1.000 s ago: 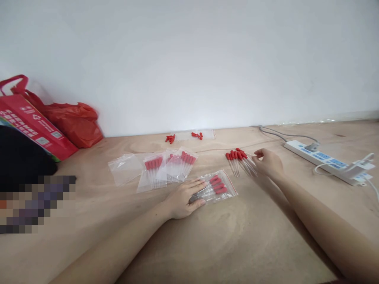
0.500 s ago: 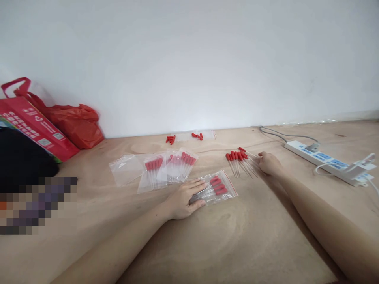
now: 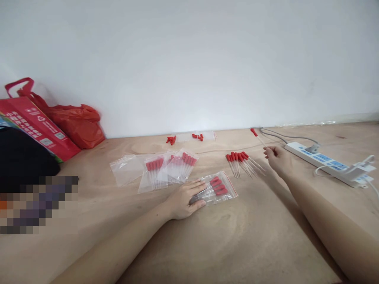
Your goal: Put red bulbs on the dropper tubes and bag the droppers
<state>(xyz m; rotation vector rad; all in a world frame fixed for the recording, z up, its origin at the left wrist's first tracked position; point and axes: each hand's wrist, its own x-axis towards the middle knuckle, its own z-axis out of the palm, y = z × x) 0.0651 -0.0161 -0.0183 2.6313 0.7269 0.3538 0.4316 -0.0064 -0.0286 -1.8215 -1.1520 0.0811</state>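
My left hand (image 3: 184, 199) rests on the lower end of a clear zip bag (image 3: 229, 184) that contains several red-bulbed droppers, its fingers spread flat over the plastic. Raised above the table, my right hand (image 3: 278, 159) pinches a single dropper (image 3: 259, 138) by its thin clear tube, red bulb pointing up and to the left. Left of that hand, a fanned pile of droppers (image 3: 238, 156) lies on the wood. Filled bags (image 3: 154, 173) overlap beyond my left hand, beside a flat bag (image 3: 126, 169) with nothing red in it.
Loose red bulbs (image 3: 171, 140) and a clear bag (image 3: 209, 135) lie near the wall. A white power strip (image 3: 324, 159) with cables sits at the right. Red bags (image 3: 78, 122) and a black item (image 3: 26, 157) stand at the left.
My right hand has lifted one dropper off the pile and moved slightly right with it. My left hand remains on the filled bag.
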